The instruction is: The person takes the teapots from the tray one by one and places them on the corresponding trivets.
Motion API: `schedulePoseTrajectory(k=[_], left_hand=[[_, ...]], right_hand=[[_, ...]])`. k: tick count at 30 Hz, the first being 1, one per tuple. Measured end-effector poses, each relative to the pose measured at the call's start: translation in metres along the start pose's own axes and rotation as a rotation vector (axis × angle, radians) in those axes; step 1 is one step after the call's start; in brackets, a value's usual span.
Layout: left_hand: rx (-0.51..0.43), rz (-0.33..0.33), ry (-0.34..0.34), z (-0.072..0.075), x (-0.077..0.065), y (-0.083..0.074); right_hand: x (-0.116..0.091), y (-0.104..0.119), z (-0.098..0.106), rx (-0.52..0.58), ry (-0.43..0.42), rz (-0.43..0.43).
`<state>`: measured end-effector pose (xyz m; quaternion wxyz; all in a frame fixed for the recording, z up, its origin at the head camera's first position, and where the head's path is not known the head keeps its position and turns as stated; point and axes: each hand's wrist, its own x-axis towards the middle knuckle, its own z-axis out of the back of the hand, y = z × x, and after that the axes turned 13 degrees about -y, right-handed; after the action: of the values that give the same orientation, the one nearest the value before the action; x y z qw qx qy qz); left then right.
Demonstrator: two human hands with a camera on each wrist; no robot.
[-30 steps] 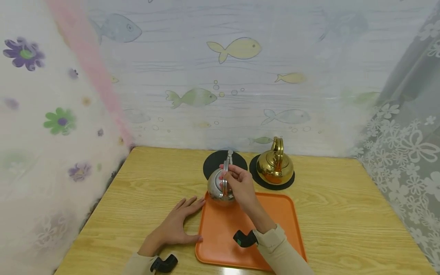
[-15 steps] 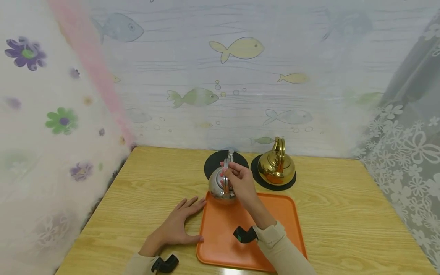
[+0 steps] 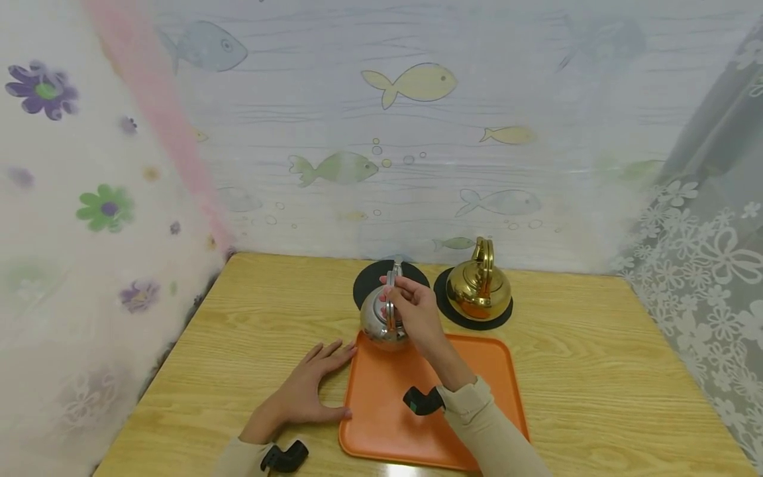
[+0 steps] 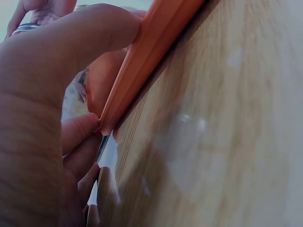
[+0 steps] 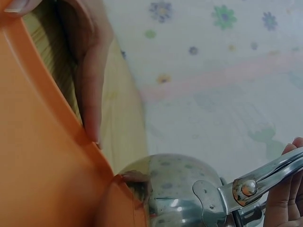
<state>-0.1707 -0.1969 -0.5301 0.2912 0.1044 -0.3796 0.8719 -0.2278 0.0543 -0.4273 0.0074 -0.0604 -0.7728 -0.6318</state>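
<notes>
A shiny silver kettle (image 3: 372, 324) is over the back left corner of the orange tray (image 3: 381, 417). My right hand (image 3: 419, 321) grips its upright handle from the right, fingers curled round the metal. In the right wrist view the round body of the kettle (image 5: 173, 189) overlaps the tray's rim (image 5: 61, 99), and the handle (image 5: 270, 177) runs to my fingers. My left hand (image 3: 304, 394) lies spread along the tray's left side. In the left wrist view the thumb and fingertips touch the orange rim (image 4: 147, 52).
Behind the silver kettle lies a round black mat (image 3: 369, 285). To its right a gold kettle (image 3: 467, 291) stands on another black mat (image 3: 440, 298). The wooden table (image 3: 596, 371) meets a fish-patterned curtain (image 3: 334, 212) at the back.
My right hand and the silver kettle have shifted slightly upward and toward the back mat in the head view. The left hand and the tray have hardly moved.
</notes>
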Motion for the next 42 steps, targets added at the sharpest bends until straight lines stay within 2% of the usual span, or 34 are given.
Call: schedulePoseTrajectory(k=[11, 25, 31, 42], left_hand=[[0.001, 0.002, 0.0, 0.002, 0.0, 0.0], [-0.011, 0.02, 0.015, 0.0, 0.0, 0.0], [-0.002, 0.003, 0.004, 0.0, 0.0, 0.0], [0.009, -0.016, -0.003, 0.002, 0.0, -0.001]], right_hand=[[0.006, 0.001, -0.001, -0.046, 0.014, 0.025], [0.019, 0.004, -0.003, -0.029, -0.026, -0.038], [0.026, 0.006, -0.005, -0.014, -0.031, -0.057], [0.035, 0.01, -0.007, -0.055, -0.03, -0.035]])
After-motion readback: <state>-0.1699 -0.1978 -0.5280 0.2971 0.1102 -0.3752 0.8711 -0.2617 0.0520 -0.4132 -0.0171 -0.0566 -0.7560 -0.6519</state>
